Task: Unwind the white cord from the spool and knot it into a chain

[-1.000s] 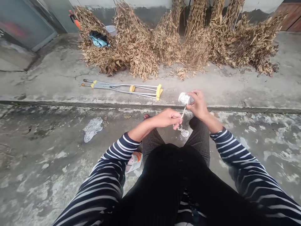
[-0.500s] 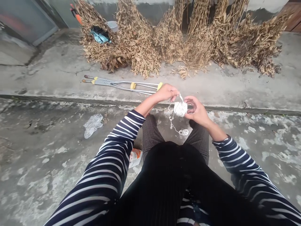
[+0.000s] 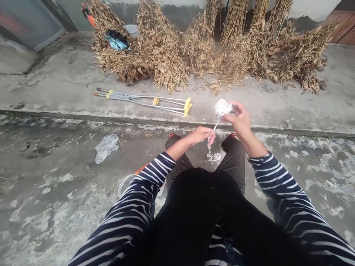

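Observation:
My right hand (image 3: 240, 119) grips a roll of white string (image 3: 222, 108) by its right side, fingers behind it and thumb below. A strand of string (image 3: 217, 124) runs taut from the roll down to my left hand (image 3: 203, 135), which pinches it between closed fingers. Below my left hand the loose string (image 3: 209, 149) dangles in kinks between my knees. It ends near a small whitish coil (image 3: 217, 156) low down; I cannot tell whether that coil rests on the ground.
A pair of crutches (image 3: 158, 101) with yellow pads lies on the concrete ledge (image 3: 69, 92). Dried plant bundles (image 3: 172, 55) lean along the wall, with a blue and black cloth (image 3: 118, 41) among them. A clear plastic bag (image 3: 107, 147) lies on the lower ground. By my left sleeve is a white-and-orange item (image 3: 141, 169), partly hidden.
My right hand has raised the roll up and to the right. My left hand has gone from above the roll to below it, drawing the strand downward.

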Motion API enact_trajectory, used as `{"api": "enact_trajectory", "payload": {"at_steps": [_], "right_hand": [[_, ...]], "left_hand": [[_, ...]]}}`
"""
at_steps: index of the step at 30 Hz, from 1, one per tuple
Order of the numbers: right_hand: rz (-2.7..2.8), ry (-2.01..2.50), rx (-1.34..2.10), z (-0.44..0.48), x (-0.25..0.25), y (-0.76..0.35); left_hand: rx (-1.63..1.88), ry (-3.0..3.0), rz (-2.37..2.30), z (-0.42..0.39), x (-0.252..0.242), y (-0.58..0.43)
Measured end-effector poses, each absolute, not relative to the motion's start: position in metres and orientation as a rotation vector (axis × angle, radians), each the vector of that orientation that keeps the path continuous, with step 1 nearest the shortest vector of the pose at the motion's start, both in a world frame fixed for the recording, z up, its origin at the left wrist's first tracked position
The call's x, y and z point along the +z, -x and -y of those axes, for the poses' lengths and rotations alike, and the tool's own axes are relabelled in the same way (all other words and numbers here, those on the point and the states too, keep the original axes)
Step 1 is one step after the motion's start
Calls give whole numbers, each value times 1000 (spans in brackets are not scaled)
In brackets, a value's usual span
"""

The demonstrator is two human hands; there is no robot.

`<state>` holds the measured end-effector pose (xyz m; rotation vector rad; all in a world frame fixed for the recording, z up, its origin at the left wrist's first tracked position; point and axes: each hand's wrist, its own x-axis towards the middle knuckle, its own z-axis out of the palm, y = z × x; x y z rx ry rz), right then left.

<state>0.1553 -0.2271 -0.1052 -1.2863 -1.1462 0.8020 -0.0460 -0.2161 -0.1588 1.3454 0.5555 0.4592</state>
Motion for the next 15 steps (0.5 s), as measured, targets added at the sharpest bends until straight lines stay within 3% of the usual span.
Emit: {"api": "enact_trajectory", "payload": {"at_steps": [5, 9, 15], "right_hand": [[1491, 1529, 358, 220, -133, -174], [1722, 1506, 489, 242, -158, -179], [1595, 1412, 905, 272, -160, -158]], "left_hand": [[416, -1382, -536, 222, -137, 55], [453, -1403, -538, 207, -111, 67], [536, -1401, -635, 174, -96, 68]]}}
